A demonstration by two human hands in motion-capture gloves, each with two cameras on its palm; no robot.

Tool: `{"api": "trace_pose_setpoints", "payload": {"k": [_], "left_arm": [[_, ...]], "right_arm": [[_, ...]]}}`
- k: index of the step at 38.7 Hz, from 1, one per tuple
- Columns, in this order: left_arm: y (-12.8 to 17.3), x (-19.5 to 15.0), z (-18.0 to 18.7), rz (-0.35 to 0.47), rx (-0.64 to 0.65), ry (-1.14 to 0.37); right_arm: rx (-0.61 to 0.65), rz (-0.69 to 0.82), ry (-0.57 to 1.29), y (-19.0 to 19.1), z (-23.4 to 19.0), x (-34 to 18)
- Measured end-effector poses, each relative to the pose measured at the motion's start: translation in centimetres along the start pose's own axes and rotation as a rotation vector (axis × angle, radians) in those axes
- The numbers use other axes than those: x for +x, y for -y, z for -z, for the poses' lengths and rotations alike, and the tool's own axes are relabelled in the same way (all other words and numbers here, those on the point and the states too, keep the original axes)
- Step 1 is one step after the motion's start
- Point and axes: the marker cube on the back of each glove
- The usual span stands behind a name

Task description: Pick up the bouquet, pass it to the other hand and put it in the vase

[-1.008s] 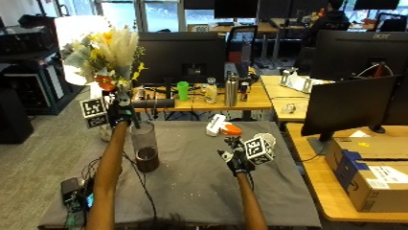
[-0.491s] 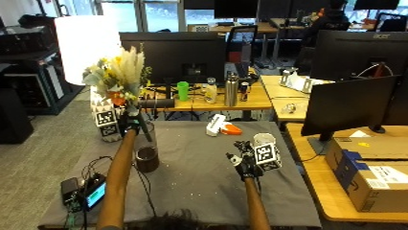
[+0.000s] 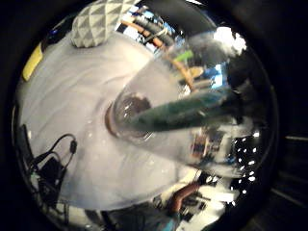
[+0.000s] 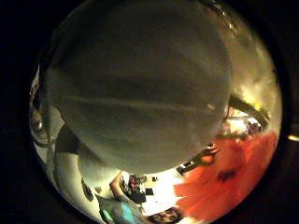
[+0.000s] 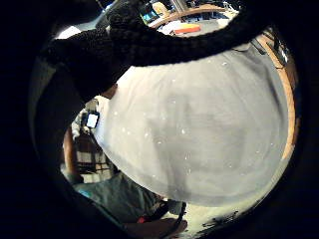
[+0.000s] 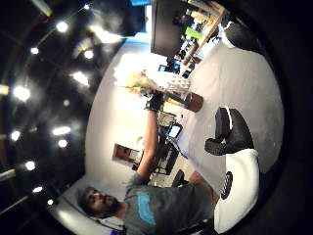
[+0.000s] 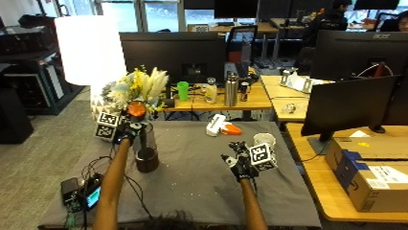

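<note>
A bouquet (image 7: 139,88) of pale plumes, yellow sprigs and an orange flower stands upright at the table's left. My left hand (image 7: 127,131) grips its stems just above a clear glass vase (image 7: 146,152) with a dark base. The green stems (image 3: 192,113) reach down inside the vase (image 3: 144,120). An orange flower (image 4: 233,177) and a pale leaf fill the left thumb side palm view. My right hand (image 7: 241,162) hovers over the grey cloth (image 7: 191,182) mid-table, fingers spread and holding nothing. From the right thumb side palm view the bouquet (image 6: 142,83) and vase (image 6: 183,100) appear far off.
A white lamp (image 7: 89,50) stands behind the bouquet. A white and orange object (image 7: 220,127) lies at the cloth's far edge. A small screen device with cables (image 7: 86,194) sits at the near left. Monitors and bottles line the desk behind; cardboard boxes (image 7: 369,167) sit at right.
My left hand has come down with the bouquet, sinking the stems deeper into the vase. The right hand has stayed about where it was.
</note>
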Motion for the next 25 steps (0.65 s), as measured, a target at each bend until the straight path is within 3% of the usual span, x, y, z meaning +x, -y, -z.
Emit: {"api": "trace_pose_setpoints", "payload": {"k": [3,8,13,17,25], "left_arm": [[-1.7,0.3,0.6,0.036,0.002,0.124],[-2.7,0.1,3.1,-0.051,0.116,0.322],[-2.0,-0.2,5.7,-0.135,0.143,0.239],[-3.5,1.1,7.5,-0.179,0.149,0.145],[-6.0,2.3,9.7,-0.248,0.184,0.132]], "right_arm": [[-0.023,0.005,0.010,-0.6,-0.3,-1.0],[-0.019,0.024,-0.008,-0.1,-1.0,-0.5],[-0.031,0.027,0.010,-1.3,-1.0,-3.0],[-0.032,0.054,0.001,-0.7,-1.9,-2.6],[-0.040,0.081,0.001,-0.8,-2.8,-4.2]]}}
